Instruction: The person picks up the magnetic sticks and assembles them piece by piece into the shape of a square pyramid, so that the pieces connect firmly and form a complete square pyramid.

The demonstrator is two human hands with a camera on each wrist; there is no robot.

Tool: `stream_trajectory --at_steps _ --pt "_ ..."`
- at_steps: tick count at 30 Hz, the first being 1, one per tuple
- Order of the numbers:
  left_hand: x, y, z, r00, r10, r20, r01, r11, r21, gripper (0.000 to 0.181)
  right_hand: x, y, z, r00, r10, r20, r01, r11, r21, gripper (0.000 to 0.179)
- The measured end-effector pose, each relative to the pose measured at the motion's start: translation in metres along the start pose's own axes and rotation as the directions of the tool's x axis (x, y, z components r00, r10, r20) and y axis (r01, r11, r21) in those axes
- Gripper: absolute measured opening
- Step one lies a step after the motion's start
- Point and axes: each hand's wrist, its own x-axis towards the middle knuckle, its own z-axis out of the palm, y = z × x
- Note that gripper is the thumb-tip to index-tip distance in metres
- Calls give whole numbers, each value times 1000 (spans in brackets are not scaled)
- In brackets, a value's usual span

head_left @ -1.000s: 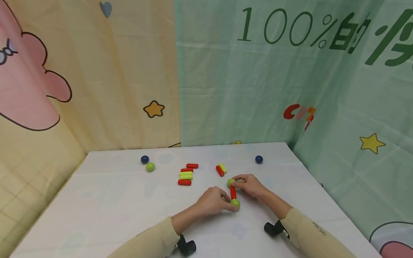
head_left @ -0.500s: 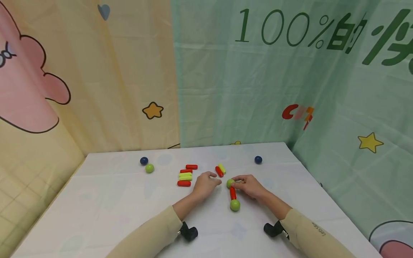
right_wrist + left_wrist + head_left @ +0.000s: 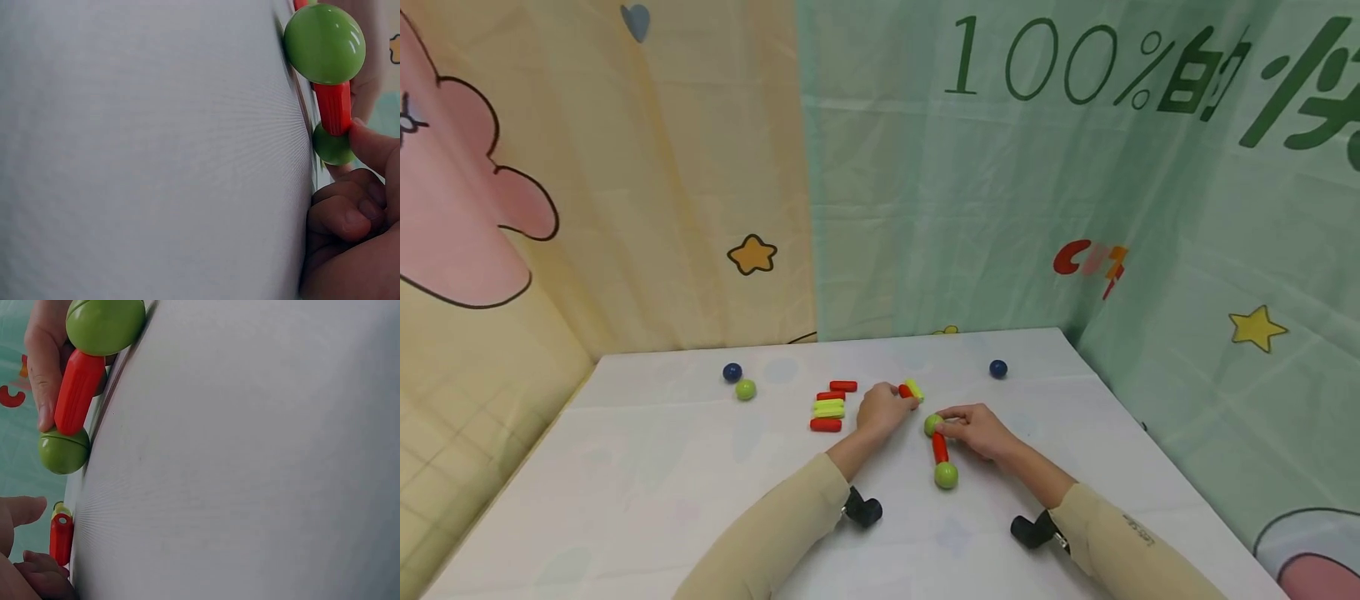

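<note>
My right hand pinches a green ball at the far end of a red rod. Another green ball is joined to the rod's near end, and the piece lies on the table. Farther back, my left hand reaches around a loose red rod that lies beside a yellow-green rod. In the left wrist view, the extended digit and the other fingers stand apart on either side of that red rod. The hand partly hides this rod in the head view.
Several red and yellow-green rods lie in a column left of my left hand. A dark blue ball and a green ball sit at the back left, and another blue ball at the back right. Printed curtains hang behind the white table.
My left hand has let go of the near green ball and moved away to the loose red rod at the back. The right hand keeps its hold on the far ball.
</note>
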Motion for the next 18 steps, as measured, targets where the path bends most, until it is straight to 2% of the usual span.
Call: stream_trajectory --at_steps 9,18 --pt "5 4 3 999 -23 -43 26 997 75 43 2 0 1 1000 -11 -4 11 1000 11 35" --pt "6 3 2 998 -41 -53 46 995 88 31 -1 0 1 1000 8 -4 -8 1000 10 37"
